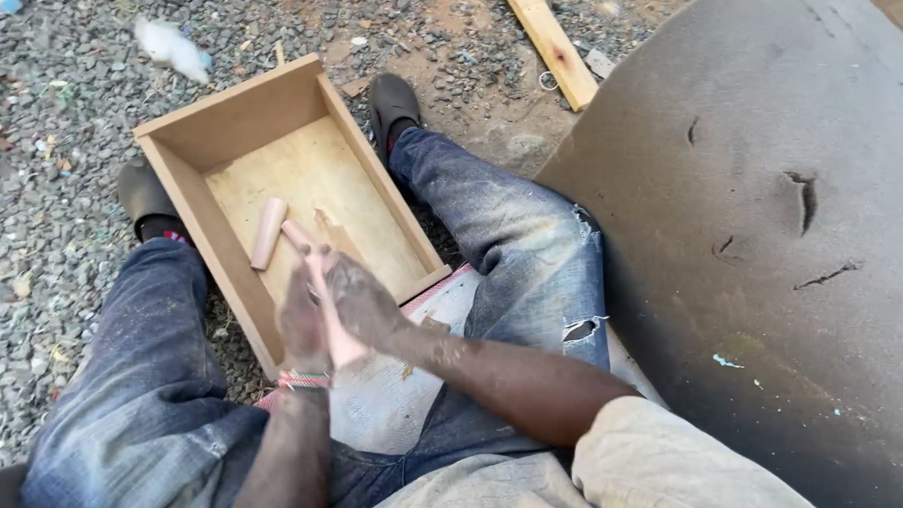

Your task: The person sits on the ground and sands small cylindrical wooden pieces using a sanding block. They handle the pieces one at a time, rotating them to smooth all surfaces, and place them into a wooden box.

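My left hand (302,327) and my right hand (366,303) are pressed palm to palm over the near corner of an open wooden box (239,106). A short pale wooden dowel (296,233) is clamped between the palms, and only its far tip sticks out above the fingers. A second, similar dowel (267,234) lies loose on the box floor just left of that tip. The box rests on the gravel between my knees, tilted diagonally. Both hands look dusty, and a beaded band (304,380) circles my left wrist.
My legs in worn blue jeans flank the box, with dark shoes (393,104) on grey gravel. A white woven sack (386,402) lies under my lap. A big grey scuffed slab (772,245) fills the right side. A wooden plank (549,42) lies at the top.
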